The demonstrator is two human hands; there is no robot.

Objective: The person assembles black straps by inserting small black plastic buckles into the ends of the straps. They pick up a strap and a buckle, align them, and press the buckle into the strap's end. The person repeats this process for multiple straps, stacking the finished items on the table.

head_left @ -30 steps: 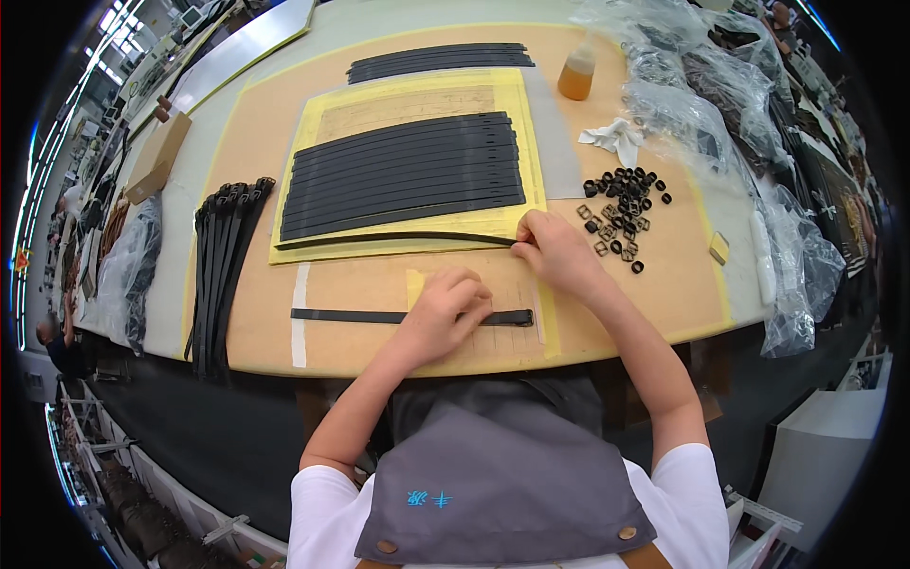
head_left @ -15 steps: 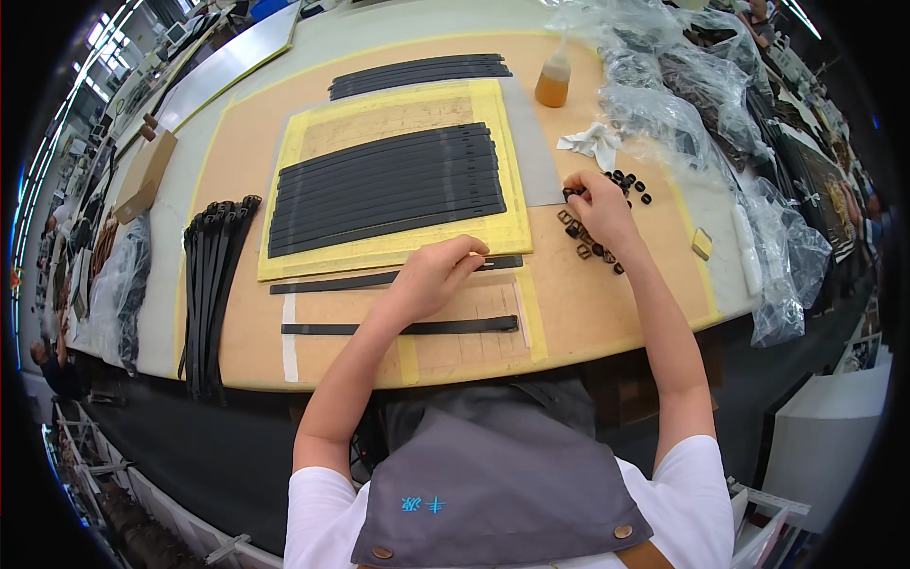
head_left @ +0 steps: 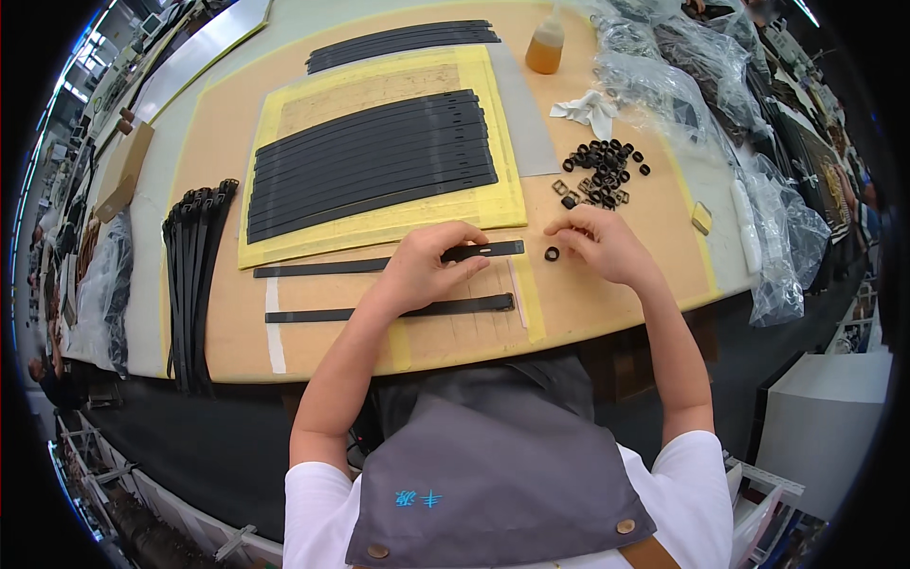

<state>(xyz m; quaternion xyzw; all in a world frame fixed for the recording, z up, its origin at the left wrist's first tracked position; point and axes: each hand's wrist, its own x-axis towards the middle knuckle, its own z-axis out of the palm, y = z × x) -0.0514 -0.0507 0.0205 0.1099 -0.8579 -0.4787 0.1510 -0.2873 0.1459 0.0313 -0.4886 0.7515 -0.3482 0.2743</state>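
Note:
My left hand is closed around a black strap, thumb and fingers near its slotted right end. A second black strap lies below it, fitted with a dark end piece at the right. My right hand hovers over the board, its thumb and index finger bent and slightly apart. Just under those fingertips is a small black loop. Farther off lies a pile of black loops, with several bronze-coloured buckles along its near side.
A yellow-edged board carries a row of black straps; more straps lie behind. Buckled straps hang over the left front edge. At right are a bottle of amber liquid, white cloth, yellow block and plastic wrapping.
My right hand has come from the pile toward my left hand, and a black loop now sits by its fingertips. My left hand has closed on the upper strap. The whole view has shifted slightly.

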